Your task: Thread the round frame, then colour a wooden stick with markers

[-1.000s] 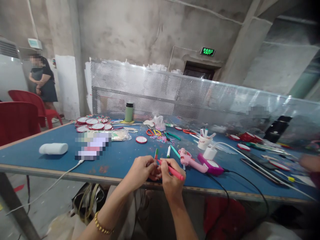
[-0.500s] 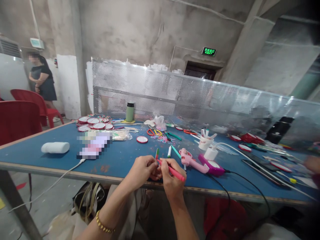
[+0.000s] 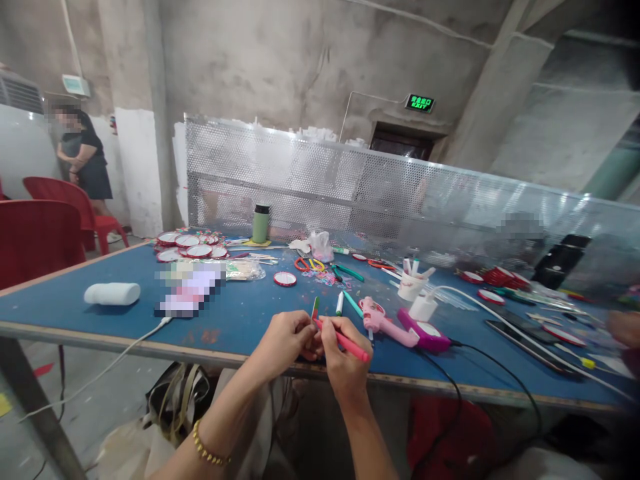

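My right hand [image 3: 345, 350] is closed round a pinkish-red marker pen [image 3: 354, 347], held like a pencil with its tip toward the left hand. My left hand [image 3: 290, 340] is closed, its fingers pinching a small flat piece coloured green and red [image 3: 315, 308], which stands up between the two hands; its lower part is hidden. On the table just beyond lie a white and green marker [image 3: 340, 304] and a teal marker [image 3: 353, 304]. A pink glue gun [image 3: 385, 323] rests to the right of my right hand.
The blue table [image 3: 240, 320] holds a white bottle [image 3: 113, 293], a phone [image 3: 193, 290], round red-rimmed pieces [image 3: 285, 279], pliers [image 3: 350, 273], a cup of pens [image 3: 411, 287] and a green flask [image 3: 261, 223]. Cables cross the right side. Another person's hand [image 3: 623, 327] shows at far right.
Both hands keep nearly the same pose, with the marker and the coloured piece still in them. The whole view has shifted very slightly.
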Demonstrator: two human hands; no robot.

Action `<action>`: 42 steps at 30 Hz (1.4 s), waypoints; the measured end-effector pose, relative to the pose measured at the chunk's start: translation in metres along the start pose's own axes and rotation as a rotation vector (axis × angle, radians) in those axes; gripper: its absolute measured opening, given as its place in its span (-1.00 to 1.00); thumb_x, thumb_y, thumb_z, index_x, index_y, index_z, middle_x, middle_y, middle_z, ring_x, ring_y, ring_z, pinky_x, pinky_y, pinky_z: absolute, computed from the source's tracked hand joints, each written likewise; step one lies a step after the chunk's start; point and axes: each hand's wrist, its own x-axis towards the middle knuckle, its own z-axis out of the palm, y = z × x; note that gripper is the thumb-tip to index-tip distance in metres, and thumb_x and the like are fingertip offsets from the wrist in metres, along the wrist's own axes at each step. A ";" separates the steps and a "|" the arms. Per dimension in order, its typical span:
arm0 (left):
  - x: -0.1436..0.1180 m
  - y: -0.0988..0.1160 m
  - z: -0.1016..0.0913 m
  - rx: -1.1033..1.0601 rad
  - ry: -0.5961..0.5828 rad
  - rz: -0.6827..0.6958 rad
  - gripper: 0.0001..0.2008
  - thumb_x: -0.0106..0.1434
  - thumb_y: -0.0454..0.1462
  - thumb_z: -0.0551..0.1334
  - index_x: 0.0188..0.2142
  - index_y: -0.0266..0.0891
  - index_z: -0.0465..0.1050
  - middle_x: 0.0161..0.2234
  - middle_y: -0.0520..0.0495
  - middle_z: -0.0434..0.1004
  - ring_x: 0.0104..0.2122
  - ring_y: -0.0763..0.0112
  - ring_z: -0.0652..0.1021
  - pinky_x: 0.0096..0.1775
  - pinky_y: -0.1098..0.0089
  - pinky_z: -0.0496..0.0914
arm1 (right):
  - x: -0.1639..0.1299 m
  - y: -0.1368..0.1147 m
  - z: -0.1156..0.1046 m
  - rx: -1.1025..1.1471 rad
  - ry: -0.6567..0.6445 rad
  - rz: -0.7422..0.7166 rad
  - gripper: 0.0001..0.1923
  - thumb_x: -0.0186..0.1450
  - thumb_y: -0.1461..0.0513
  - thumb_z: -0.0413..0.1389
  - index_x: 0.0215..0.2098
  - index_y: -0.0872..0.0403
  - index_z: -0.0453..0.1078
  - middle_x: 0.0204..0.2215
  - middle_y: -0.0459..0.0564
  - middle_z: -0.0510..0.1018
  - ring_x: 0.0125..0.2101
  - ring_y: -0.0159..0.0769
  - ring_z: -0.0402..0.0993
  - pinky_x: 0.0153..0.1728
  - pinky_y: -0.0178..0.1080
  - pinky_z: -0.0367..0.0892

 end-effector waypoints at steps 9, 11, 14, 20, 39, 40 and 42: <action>0.000 0.000 0.000 0.001 -0.001 0.012 -0.77 0.17 -0.13 0.21 -0.51 -0.21 0.32 -0.56 0.04 0.48 -0.53 0.35 0.57 -0.41 0.33 0.54 | 0.000 0.001 0.000 -0.012 -0.008 0.004 -0.75 0.37 0.21 0.06 -0.44 0.10 0.44 -0.62 -0.09 0.50 -0.61 -0.37 0.43 -0.56 -0.35 0.33; 0.000 0.000 0.000 0.000 -0.002 0.010 -0.77 0.17 -0.13 0.20 -0.51 -0.21 0.33 -0.56 0.04 0.48 -0.53 0.35 0.57 -0.41 0.33 0.54 | 0.000 0.002 0.000 -0.012 -0.006 0.010 -0.75 0.37 0.21 0.06 -0.44 0.10 0.45 -0.62 -0.10 0.50 -0.62 -0.37 0.42 -0.56 -0.34 0.33; -0.001 0.001 0.000 0.018 0.002 0.013 -0.75 0.18 -0.12 0.20 -0.51 -0.22 0.33 -0.56 0.04 0.47 -0.53 0.35 0.56 -0.41 0.32 0.54 | 0.000 0.003 0.001 -0.018 -0.001 0.014 -0.75 0.37 0.21 0.06 -0.43 0.10 0.45 -0.63 -0.10 0.49 -0.62 -0.37 0.41 -0.55 -0.34 0.32; 0.000 -0.002 0.000 0.014 -0.005 0.024 -0.74 0.20 -0.11 0.19 -0.50 -0.23 0.34 -0.55 0.04 0.47 -0.53 0.36 0.56 -0.41 0.32 0.54 | 0.000 0.004 0.001 -0.010 0.003 0.013 -0.75 0.37 0.23 0.05 -0.44 0.10 0.44 -0.63 -0.11 0.48 -0.63 -0.38 0.40 -0.54 -0.34 0.31; 0.000 0.000 0.000 -0.013 -0.002 -0.004 -0.77 0.18 -0.13 0.20 -0.49 -0.23 0.34 -0.54 0.03 0.50 -0.49 0.31 0.61 -0.40 0.33 0.55 | -0.002 0.003 0.000 -0.041 0.035 0.013 -0.73 0.38 0.21 0.04 -0.43 0.11 0.46 -0.64 -0.10 0.48 -0.64 -0.37 0.41 -0.56 -0.34 0.31; 0.001 0.000 0.000 -0.013 -0.002 -0.002 -0.77 0.18 -0.13 0.20 -0.50 -0.23 0.34 -0.55 0.03 0.50 -0.49 0.31 0.61 -0.41 0.33 0.54 | -0.002 0.003 0.000 -0.046 0.038 0.014 -0.73 0.38 0.20 0.04 -0.43 0.11 0.46 -0.64 -0.10 0.48 -0.63 -0.37 0.41 -0.56 -0.34 0.31; 0.001 -0.001 0.000 -0.011 -0.002 0.003 -0.77 0.18 -0.14 0.20 -0.50 -0.23 0.34 -0.55 0.03 0.50 -0.48 0.30 0.62 -0.41 0.33 0.54 | -0.002 0.003 0.000 -0.051 0.048 0.019 -0.72 0.38 0.19 0.04 -0.44 0.11 0.46 -0.64 -0.09 0.49 -0.63 -0.36 0.42 -0.56 -0.34 0.31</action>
